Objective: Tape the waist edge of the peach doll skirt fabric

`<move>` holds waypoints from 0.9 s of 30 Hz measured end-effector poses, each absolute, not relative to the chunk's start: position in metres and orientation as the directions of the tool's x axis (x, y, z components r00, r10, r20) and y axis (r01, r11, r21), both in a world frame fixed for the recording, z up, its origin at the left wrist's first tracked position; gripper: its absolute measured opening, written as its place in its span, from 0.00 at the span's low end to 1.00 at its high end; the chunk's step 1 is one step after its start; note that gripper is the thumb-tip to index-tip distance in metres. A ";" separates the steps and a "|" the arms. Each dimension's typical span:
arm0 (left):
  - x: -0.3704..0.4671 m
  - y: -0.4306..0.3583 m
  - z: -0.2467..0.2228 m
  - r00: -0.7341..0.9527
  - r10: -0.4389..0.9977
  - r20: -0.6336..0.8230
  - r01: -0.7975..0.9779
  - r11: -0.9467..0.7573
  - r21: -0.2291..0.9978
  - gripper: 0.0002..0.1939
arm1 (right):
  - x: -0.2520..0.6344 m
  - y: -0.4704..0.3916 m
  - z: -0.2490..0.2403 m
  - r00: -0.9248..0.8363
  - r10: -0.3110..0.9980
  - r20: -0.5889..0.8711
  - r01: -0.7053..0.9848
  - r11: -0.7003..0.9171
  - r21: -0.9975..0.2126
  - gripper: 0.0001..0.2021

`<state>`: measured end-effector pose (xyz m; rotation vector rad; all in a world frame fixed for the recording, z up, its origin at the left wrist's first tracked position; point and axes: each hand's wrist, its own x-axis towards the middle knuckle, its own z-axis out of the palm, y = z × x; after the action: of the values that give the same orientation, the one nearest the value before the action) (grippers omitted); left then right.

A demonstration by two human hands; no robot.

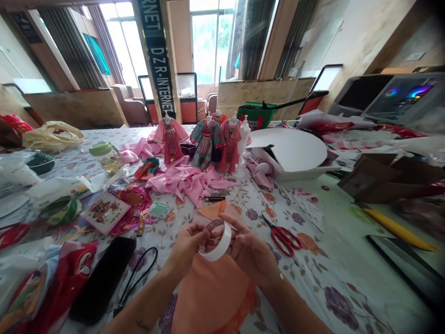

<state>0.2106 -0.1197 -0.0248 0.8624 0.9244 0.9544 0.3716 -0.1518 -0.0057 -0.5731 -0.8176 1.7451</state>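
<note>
Between my two hands is a roll of white tape (221,250), tilted so its open middle shows. My left hand (190,243) grips the roll at its left rim, thumb and fingers closed on it. At the right rim, the fingers of my right hand (251,250) are bent against the roll; whether they pinch a tape end is hard to see. Below the hands lies a piece of orange cloth (212,292), and a smaller orange corner (212,210) shows just beyond them. Red-handled scissors (283,236) rest on the flowered tablecloth to the right.
Dolls in robes (205,144) stand at the back, with pink cloth (187,178) heaped before them. A black phone (104,278) with a cord lies at left, near a green tape roll (60,211). A white round board (295,148), a cardboard box (385,176) and a tablet (410,264) are at right.
</note>
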 end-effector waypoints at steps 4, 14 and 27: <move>0.206 -0.121 -0.022 0.155 0.987 -0.051 -0.196 0.081 0.977 0.12 | 0.368 -0.154 -0.012 -0.292 0.956 0.016 -0.567 -0.160 -0.808 0.28; 0.193 -0.122 -0.034 0.088 0.882 0.463 0.276 -0.469 0.839 0.16 | 0.362 -0.163 -0.022 -0.267 0.942 0.202 -0.077 0.188 -0.979 0.21; 0.193 -0.129 -0.031 0.446 0.393 0.804 0.489 -0.859 0.149 0.24 | 0.364 -0.154 -0.031 -0.110 0.753 0.649 0.502 0.606 -0.617 0.03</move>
<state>0.1932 -0.1289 -0.0306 2.7589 0.8451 1.4879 0.3643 -0.1540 -0.0308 -1.0263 -1.7676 0.2944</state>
